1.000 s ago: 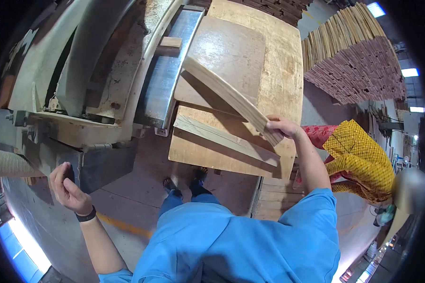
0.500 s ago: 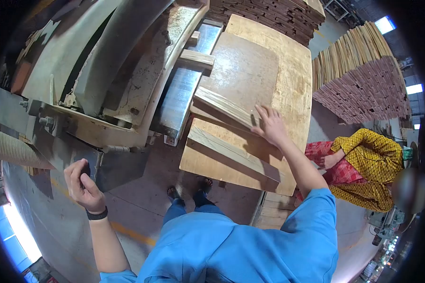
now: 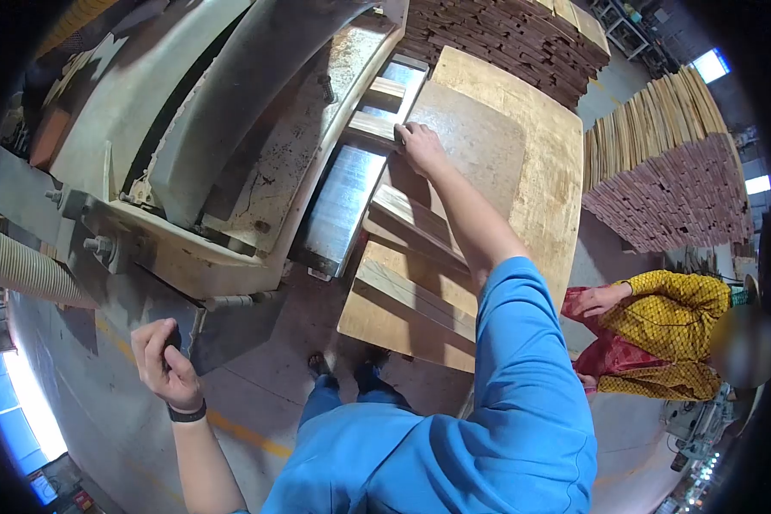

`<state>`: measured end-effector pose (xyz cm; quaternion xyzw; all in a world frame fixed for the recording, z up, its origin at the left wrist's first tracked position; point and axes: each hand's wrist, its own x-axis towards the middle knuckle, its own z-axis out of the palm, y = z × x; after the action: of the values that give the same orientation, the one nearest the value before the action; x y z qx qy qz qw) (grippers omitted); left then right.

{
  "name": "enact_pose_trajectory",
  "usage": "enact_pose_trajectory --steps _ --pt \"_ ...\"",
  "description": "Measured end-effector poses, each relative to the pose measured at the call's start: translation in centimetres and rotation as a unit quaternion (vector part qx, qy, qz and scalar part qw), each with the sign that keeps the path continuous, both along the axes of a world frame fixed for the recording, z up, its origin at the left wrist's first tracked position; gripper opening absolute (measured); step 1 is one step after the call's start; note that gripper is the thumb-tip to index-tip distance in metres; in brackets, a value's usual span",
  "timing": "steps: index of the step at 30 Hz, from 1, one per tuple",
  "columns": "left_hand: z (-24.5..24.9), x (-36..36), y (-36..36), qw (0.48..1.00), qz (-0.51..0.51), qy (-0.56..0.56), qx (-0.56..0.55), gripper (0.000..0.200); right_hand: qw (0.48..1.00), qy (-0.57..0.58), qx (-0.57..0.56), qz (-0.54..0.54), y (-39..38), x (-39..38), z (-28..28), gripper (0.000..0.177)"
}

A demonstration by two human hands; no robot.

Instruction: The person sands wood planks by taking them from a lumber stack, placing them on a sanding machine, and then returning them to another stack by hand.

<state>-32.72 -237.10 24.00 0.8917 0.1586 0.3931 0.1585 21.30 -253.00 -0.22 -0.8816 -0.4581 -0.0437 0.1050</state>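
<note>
My right hand (image 3: 421, 148) reaches over the table, its bent fingers against the near end of a wooden strip (image 3: 372, 127). That strip lies across the shiny metal bed (image 3: 344, 201), its other end under the machine's edge. A shorter wooden piece (image 3: 388, 88) sits farther along the bed. Below my right forearm are two more wooden strips, one (image 3: 413, 212) close to the bed and one (image 3: 411, 295) nearer my body; my arm and sleeve cover their right ends. My left hand (image 3: 168, 368) hangs in the air beside the machine, loosely curled, thumb apart, nothing visible in it.
The large machine (image 3: 231, 128) fills the left, with a ribbed hose (image 3: 30, 265) at its side. Under the strips is a wooden table (image 3: 548, 171). Tall wood stacks (image 3: 668, 163) stand behind. A person in yellow (image 3: 668, 334) is at the right.
My right hand has left the strip near the bed and moved up and left to the strip on the bed. My left hand stays curled beside the machine. The view has shifted slightly.
</note>
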Motion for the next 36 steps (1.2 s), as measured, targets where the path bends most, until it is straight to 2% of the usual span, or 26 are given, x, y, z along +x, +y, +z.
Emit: enact_pose_trajectory --steps 3,7,19,36 --pt "-0.1 -0.2 0.1 1.0 0.0 0.005 -0.007 0.024 0.999 -0.005 -0.037 -0.01 -1.0 0.4 1.0 0.05" --pt "-0.1 -0.3 -0.1 1.0 0.001 0.005 -0.03 0.024 1.0 0.012 -0.017 0.016 -3.3 0.7 1.3 0.048" --pt "-0.1 -0.1 0.2 1.0 -0.005 0.009 0.005 0.025 0.999 0.034 0.002 0.012 -8.3 -0.7 1.9 0.044" --pt "-0.2 -0.3 0.3 1.0 -0.008 0.009 -0.01 0.025 0.995 0.093 -0.004 -0.028 -15.0 0.0 1.9 0.049"
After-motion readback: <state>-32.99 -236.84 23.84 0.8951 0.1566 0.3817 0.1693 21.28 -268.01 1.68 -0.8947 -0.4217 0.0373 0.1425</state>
